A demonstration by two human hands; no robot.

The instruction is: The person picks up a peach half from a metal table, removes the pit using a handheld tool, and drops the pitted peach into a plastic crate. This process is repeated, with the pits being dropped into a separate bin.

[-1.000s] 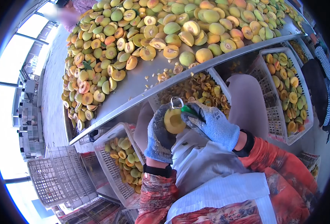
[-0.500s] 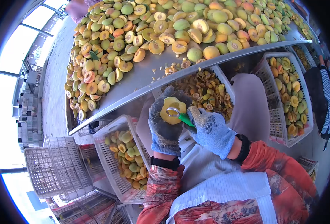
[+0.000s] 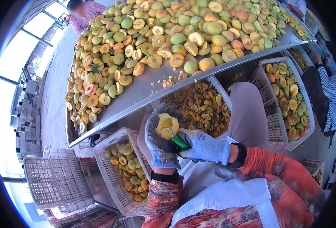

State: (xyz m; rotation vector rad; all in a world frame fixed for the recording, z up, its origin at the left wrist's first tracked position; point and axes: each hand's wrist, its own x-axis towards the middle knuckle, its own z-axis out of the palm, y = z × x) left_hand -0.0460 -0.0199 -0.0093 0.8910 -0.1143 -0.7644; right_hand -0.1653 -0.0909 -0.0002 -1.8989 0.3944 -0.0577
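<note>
My left hand, in a grey-blue coated glove, cups a cut yellow fruit half with its cut face up. My right hand, gloved in light blue, is wrapped round the green handle of a tool. The tool's metal ring rests at the lower part of the fruit's cut face. Both hands are close together above my lap, in front of the metal table's edge. Many fruit halves are piled on the table.
Below the table edge a crate holds scraps and pits. Crates of fruit halves stand at left and right. Stacked empty crates are at far left. One person is beyond the table, another at right.
Both hands have shifted slightly left and down in view. The ring and green handle are tilted differently against the fruit. More of the person beyond the table shows.
</note>
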